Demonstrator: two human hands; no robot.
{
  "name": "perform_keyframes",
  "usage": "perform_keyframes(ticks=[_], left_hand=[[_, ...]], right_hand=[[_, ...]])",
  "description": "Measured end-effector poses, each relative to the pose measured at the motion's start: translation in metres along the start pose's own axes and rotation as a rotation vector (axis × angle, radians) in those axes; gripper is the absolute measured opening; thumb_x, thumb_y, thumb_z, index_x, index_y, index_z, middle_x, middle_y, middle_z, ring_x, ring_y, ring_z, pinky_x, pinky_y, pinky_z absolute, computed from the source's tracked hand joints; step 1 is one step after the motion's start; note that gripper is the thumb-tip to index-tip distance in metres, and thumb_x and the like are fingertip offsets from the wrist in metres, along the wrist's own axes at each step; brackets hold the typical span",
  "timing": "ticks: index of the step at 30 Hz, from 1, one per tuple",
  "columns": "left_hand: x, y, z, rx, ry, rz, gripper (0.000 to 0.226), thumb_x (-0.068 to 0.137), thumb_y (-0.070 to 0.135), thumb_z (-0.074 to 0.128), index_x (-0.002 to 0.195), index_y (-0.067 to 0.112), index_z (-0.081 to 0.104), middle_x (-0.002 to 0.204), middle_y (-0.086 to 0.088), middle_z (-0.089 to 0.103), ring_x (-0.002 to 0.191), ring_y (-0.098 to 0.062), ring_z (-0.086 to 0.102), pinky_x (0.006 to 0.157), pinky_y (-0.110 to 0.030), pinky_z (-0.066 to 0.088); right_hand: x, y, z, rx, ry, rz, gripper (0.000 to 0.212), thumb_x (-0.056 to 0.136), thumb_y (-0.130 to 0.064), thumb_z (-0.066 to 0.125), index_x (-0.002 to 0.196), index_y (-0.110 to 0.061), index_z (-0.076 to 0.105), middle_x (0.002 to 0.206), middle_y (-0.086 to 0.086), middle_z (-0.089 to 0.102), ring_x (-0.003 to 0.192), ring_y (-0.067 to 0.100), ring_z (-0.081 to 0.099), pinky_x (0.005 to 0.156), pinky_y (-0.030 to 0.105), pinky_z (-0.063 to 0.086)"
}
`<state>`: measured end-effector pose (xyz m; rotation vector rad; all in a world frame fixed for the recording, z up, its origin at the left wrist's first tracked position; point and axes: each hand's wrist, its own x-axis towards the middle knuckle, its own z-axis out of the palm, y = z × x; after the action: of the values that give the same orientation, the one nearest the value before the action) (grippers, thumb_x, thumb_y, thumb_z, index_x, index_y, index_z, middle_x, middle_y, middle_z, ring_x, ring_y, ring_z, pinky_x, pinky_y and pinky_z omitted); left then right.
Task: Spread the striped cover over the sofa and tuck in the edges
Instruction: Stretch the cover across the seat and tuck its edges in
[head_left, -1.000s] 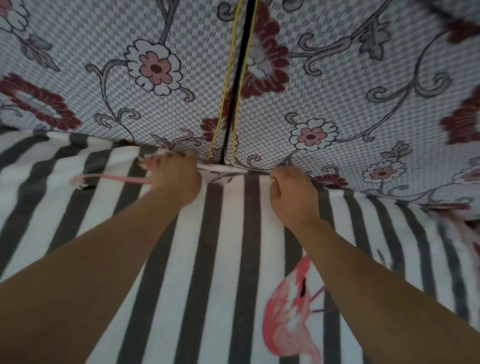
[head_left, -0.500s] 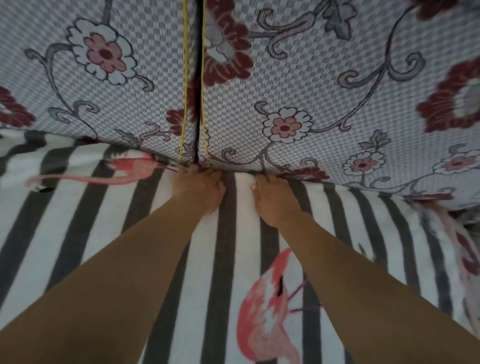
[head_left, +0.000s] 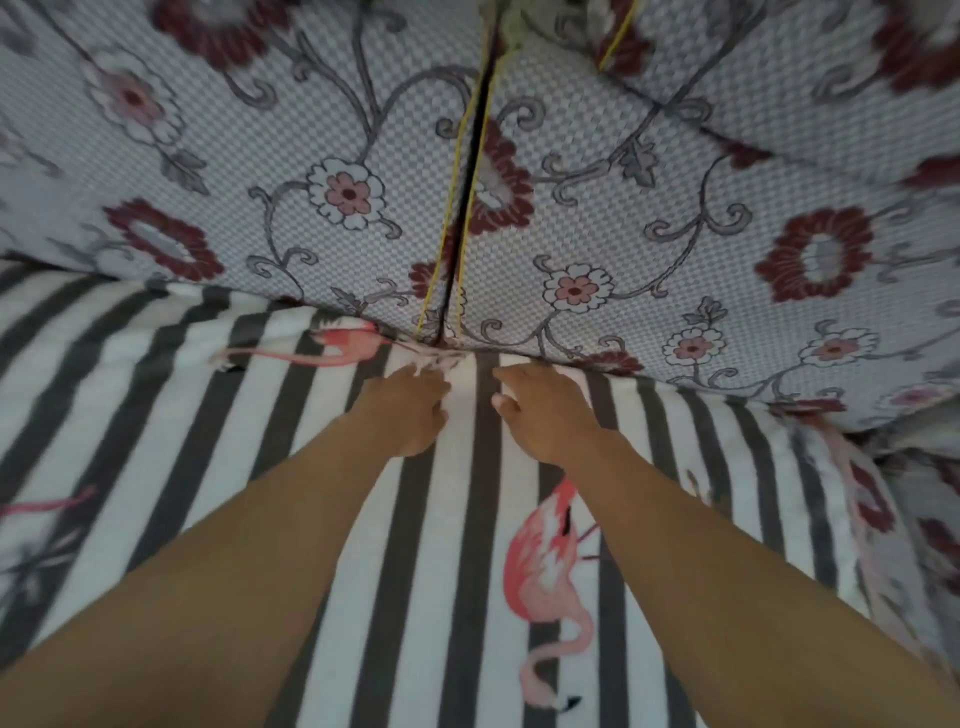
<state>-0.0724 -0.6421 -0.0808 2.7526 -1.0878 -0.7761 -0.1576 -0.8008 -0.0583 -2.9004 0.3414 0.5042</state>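
The striped cover, white and dark grey with pink flamingos, lies spread over the sofa seat. Its far edge runs into the crease under the floral back cushions. My left hand rests on the cover just short of that crease, fingers reaching toward the bunched edge below the gap between the two cushions. My right hand lies beside it on the cover, fingers extended forward and pressing the cloth near the crease. Neither hand visibly grips fabric.
Two floral back cushions meet at a dark gap with yellow piping. At the right, the cover's edge drops off beside a floral sofa part. The cover stretches wide to the left.
Both hands have drawn back a little from the crease where they were pushing the cover's edge under the cushions. The camera view has shifted and pulled back.
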Motion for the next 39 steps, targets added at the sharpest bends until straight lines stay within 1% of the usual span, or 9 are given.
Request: perform_keyframes(ticks=[4, 10, 15, 21, 24, 28, 31, 35, 39], left_hand=[[-0.057, -0.017, -0.029, -0.019, -0.050, -0.007, 0.049, 0.097, 0.035, 0.038, 0.145, 0.028, 0.030, 0.155, 0.000, 0.028, 0.145, -0.020, 0.021, 0.115, -0.040, 0.026], [-0.119, -0.040, -0.067, -0.038, 0.017, -0.092, 0.045, 0.096, 0.031, 0.039, 0.141, 0.026, 0.038, 0.149, -0.007, 0.039, 0.135, -0.028, 0.039, 0.109, -0.040, 0.035], [-0.154, -0.057, -0.071, -0.085, 0.033, -0.196, 0.049, 0.097, 0.030, 0.040, 0.145, 0.027, 0.032, 0.152, -0.010, 0.034, 0.139, -0.026, 0.034, 0.112, -0.039, 0.031], [-0.170, -0.071, -0.073, -0.116, 0.075, -0.200, 0.047, 0.097, 0.027, 0.039, 0.144, 0.025, 0.034, 0.146, -0.010, 0.043, 0.136, -0.028, 0.038, 0.110, -0.041, 0.034], [-0.170, -0.090, -0.077, -0.136, 0.091, -0.208, 0.047, 0.097, 0.028, 0.039, 0.144, 0.026, 0.035, 0.149, -0.008, 0.040, 0.136, -0.027, 0.038, 0.110, -0.038, 0.034], [-0.162, -0.137, -0.084, -0.118, 0.142, -0.189, 0.043, 0.096, 0.026, 0.042, 0.140, 0.028, 0.043, 0.141, -0.009, 0.050, 0.125, -0.030, 0.049, 0.101, -0.035, 0.039], [-0.142, -0.186, -0.084, -0.112, 0.141, -0.213, 0.043, 0.096, 0.025, 0.042, 0.139, 0.029, 0.044, 0.140, -0.008, 0.051, 0.126, -0.028, 0.048, 0.103, -0.034, 0.038], [-0.110, -0.243, -0.080, -0.103, 0.180, -0.206, 0.038, 0.096, 0.027, 0.043, 0.132, 0.029, 0.052, 0.138, -0.006, 0.052, 0.125, -0.029, 0.048, 0.103, -0.038, 0.041], [-0.066, -0.293, -0.071, -0.133, 0.189, -0.213, 0.039, 0.095, 0.025, 0.043, 0.134, 0.029, 0.050, 0.140, -0.008, 0.049, 0.126, -0.029, 0.047, 0.104, -0.037, 0.039]], right_hand=[[-0.029, -0.035, -0.023, 0.010, -0.046, -0.018, 0.041, 0.100, -0.036, 0.035, 0.137, -0.023, 0.042, 0.138, 0.005, 0.053, 0.123, 0.027, 0.050, 0.105, 0.042, 0.035], [-0.044, -0.084, -0.039, 0.073, -0.027, -0.099, 0.040, 0.100, -0.038, 0.033, 0.137, -0.026, 0.043, 0.134, 0.003, 0.058, 0.123, 0.027, 0.051, 0.104, 0.044, 0.027], [-0.056, -0.109, -0.034, 0.106, -0.048, -0.156, 0.040, 0.101, -0.038, 0.030, 0.138, -0.029, 0.042, 0.133, 0.002, 0.058, 0.122, 0.027, 0.051, 0.107, 0.045, 0.024], [-0.061, -0.129, -0.036, 0.093, -0.078, -0.184, 0.042, 0.102, -0.038, 0.028, 0.141, -0.028, 0.038, 0.139, 0.002, 0.053, 0.126, 0.028, 0.047, 0.105, 0.045, 0.022], [-0.054, -0.141, -0.039, 0.098, -0.053, -0.169, 0.040, 0.102, -0.036, 0.029, 0.138, -0.026, 0.041, 0.134, 0.002, 0.058, 0.123, 0.029, 0.050, 0.103, 0.046, 0.025], [-0.033, -0.173, -0.036, 0.128, -0.027, -0.153, 0.039, 0.101, -0.037, 0.030, 0.136, -0.027, 0.044, 0.129, 0.002, 0.061, 0.119, 0.028, 0.053, 0.104, 0.044, 0.025], [-0.001, -0.202, -0.028, 0.150, 0.015, -0.108, 0.035, 0.101, -0.035, 0.033, 0.128, -0.026, 0.053, 0.121, 0.003, 0.064, 0.113, 0.029, 0.056, 0.096, 0.041, 0.031], [0.052, -0.232, -0.012, 0.142, 0.132, -0.060, 0.023, 0.097, -0.023, 0.039, 0.093, -0.019, 0.061, 0.091, 0.005, 0.065, 0.092, 0.028, 0.059, 0.077, 0.035, 0.037], [0.115, -0.262, 0.006, 0.208, 0.222, 0.029, 0.021, 0.095, -0.016, 0.042, 0.079, -0.018, 0.056, 0.084, 0.007, 0.060, 0.089, 0.031, 0.057, 0.075, 0.036, 0.038]])
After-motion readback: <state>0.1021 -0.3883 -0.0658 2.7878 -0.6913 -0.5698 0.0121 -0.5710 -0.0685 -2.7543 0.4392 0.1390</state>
